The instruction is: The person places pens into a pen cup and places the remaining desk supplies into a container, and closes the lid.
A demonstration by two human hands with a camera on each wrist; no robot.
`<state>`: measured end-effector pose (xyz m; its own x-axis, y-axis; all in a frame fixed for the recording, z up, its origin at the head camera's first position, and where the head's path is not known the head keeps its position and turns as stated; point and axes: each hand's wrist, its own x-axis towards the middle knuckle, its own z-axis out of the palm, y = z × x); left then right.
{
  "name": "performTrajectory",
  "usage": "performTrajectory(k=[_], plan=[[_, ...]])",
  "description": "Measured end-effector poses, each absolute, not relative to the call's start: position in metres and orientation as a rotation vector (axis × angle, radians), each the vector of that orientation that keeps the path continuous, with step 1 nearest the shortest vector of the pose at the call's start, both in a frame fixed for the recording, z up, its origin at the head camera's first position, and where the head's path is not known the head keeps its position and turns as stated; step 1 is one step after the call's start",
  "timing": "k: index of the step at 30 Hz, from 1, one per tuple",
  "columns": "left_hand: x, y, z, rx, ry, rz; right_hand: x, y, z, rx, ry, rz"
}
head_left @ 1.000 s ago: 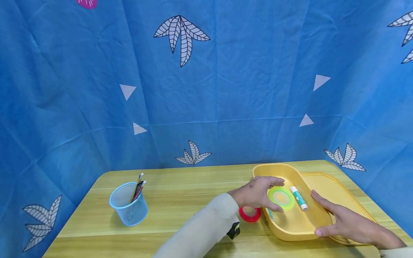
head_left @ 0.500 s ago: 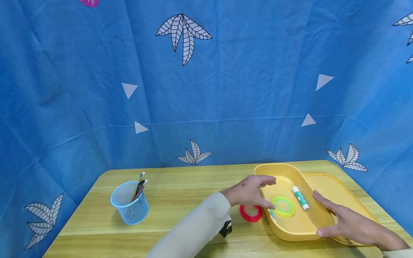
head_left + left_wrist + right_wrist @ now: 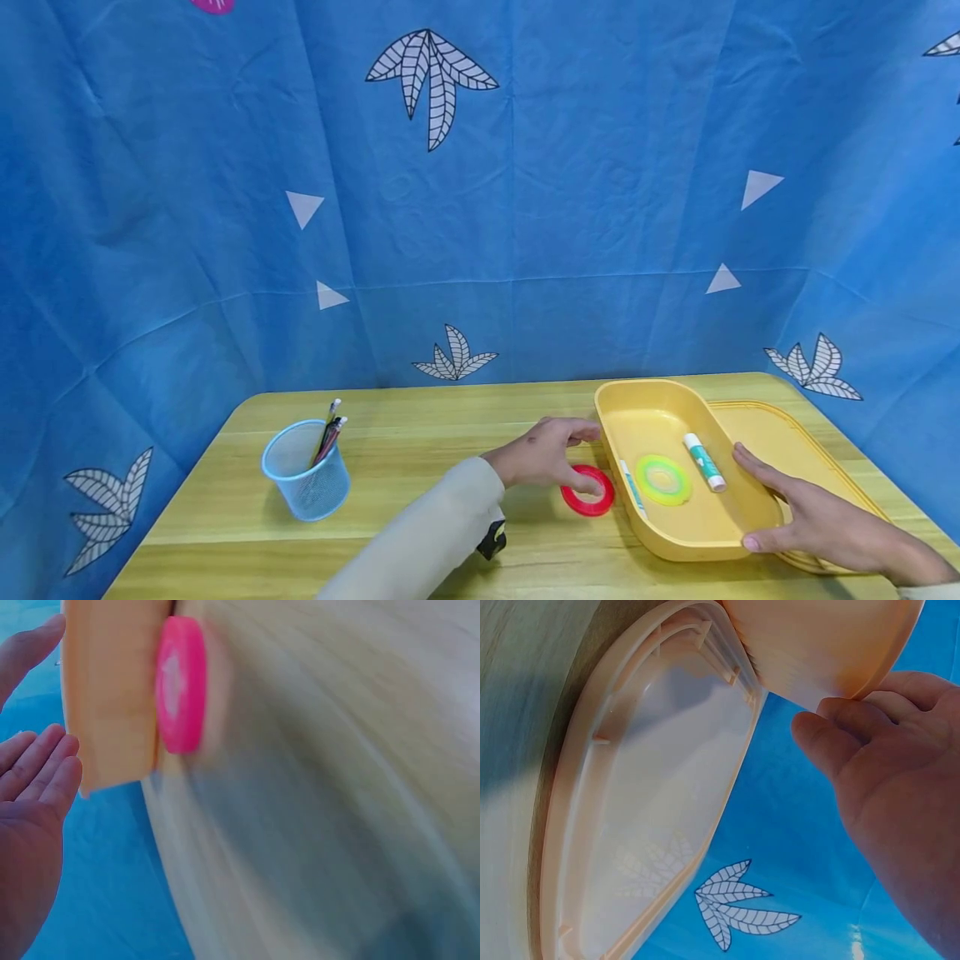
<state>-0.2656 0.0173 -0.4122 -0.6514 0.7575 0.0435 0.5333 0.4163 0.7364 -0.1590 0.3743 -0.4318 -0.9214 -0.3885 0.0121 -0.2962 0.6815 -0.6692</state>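
Observation:
My left hand [image 3: 546, 454] is over the table at the left of the yellow box [image 3: 693, 529], its fingers apart and nothing in them. Just under its thumb lies a red tape roll [image 3: 587, 507], flat beside the box wall; in the left wrist view the roll [image 3: 196, 686] stands clear of the fingers. Inside the box are a yellow-green tape roll [image 3: 663, 500], a white and teal glue stick [image 3: 704, 462] and a slim white-and-blue item [image 3: 632, 486] along the left wall. With fingers extended, my right hand [image 3: 813, 521] touches the box's right side and near corner.
A yellow lid [image 3: 780, 450] lies under and to the right of the box, its ridged inner side [image 3: 660, 765] up. At the left stands a light blue mesh pen cup [image 3: 307, 487] with several pencils. A blue patterned curtain [image 3: 525, 208] hangs behind the table.
My left hand has moved left, out from above the box to over the red tape roll. The right hand stays on the box. The view has shifted slightly.

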Motion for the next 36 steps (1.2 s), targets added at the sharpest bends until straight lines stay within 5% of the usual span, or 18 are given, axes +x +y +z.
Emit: performTrajectory(k=[36], plan=[[-0.258,0.021,-0.449,0.991,2.511,0.954,-0.16,0.376,-0.433,-0.589,2.741,-1.079]])
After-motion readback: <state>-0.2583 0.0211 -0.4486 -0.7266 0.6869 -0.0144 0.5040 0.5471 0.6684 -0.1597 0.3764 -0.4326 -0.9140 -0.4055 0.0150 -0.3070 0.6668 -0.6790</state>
